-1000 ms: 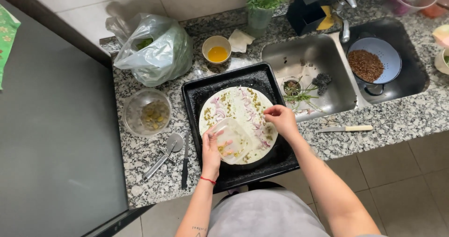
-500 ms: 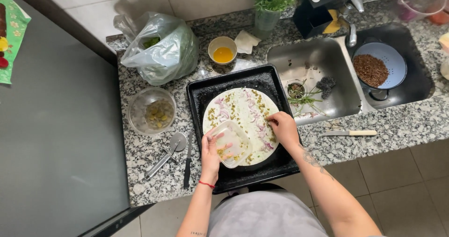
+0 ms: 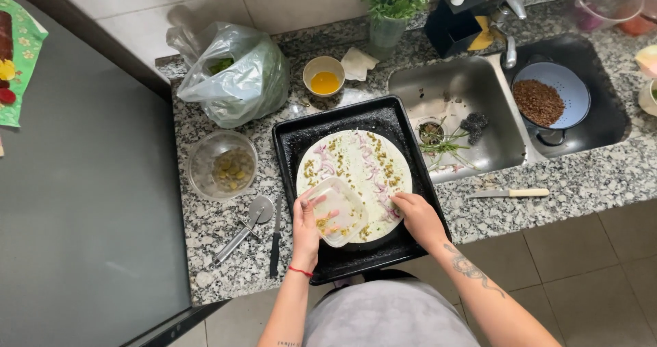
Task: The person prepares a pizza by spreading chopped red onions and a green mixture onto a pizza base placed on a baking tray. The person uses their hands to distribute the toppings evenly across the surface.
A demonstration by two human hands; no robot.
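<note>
Left hand (image 3: 306, 225) fingers curled round small clear plastic tub (image 3: 336, 211), tilted over near edge of round flat dough (image 3: 356, 183) on black baking tray (image 3: 356, 189). Right hand (image 3: 417, 217) fingers bent, resting on toppings, gripping nothing. Risk: tub tips further, contents dump in one clump; tray's front edge near counter (image 3: 561, 179) lip, nudge might slide it.

Speckled granite counter (image 3: 582, 176) carries tray (image 3: 291, 138), perhaps a pizza cutter (image 3: 243, 227)
</note>
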